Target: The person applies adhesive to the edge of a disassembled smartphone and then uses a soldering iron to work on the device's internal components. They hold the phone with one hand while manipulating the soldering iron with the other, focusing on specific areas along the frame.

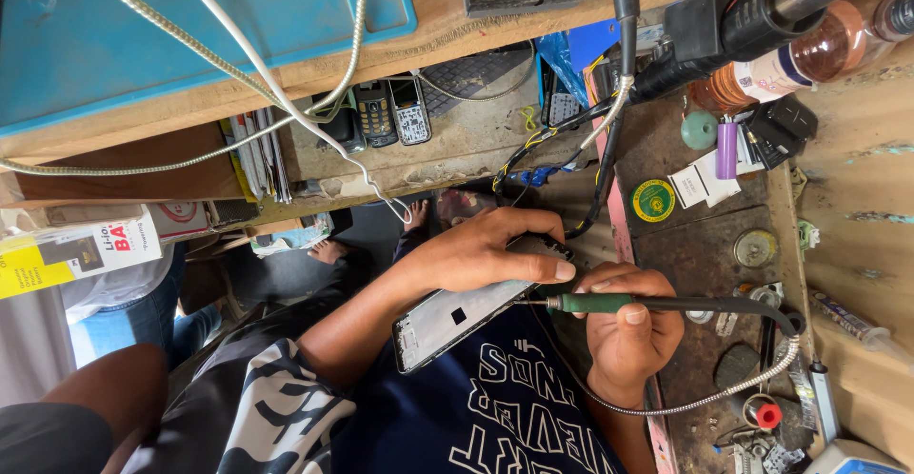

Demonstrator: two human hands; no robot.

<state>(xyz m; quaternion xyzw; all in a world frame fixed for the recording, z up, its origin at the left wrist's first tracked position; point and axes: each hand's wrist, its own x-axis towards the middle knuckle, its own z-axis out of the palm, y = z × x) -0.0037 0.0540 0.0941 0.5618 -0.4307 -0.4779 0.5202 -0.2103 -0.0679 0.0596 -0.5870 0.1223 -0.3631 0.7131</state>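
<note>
My left hand (476,255) grips a smartphone (447,322) by its upper end, thumb lying along the edge. The phone is tilted, its pale open side facing me, above my navy printed shirt. My right hand (628,341) is shut on a soldering iron (595,302) with a green grip. The iron's thin tip points left and meets the phone's edge just under my left thumb. The iron's dark cord and a metal-sheathed cable (724,393) loop away past my right wrist.
A dark, stained work mat (705,255) on the right carries a round green tin (653,200), a purple cylinder (727,148) and small parts. A black hot-air gun (752,17) and an amber bottle (819,50) lie above. Old keypad phones (390,110) sit on a shelf. Another person in jeans (133,312) is at left.
</note>
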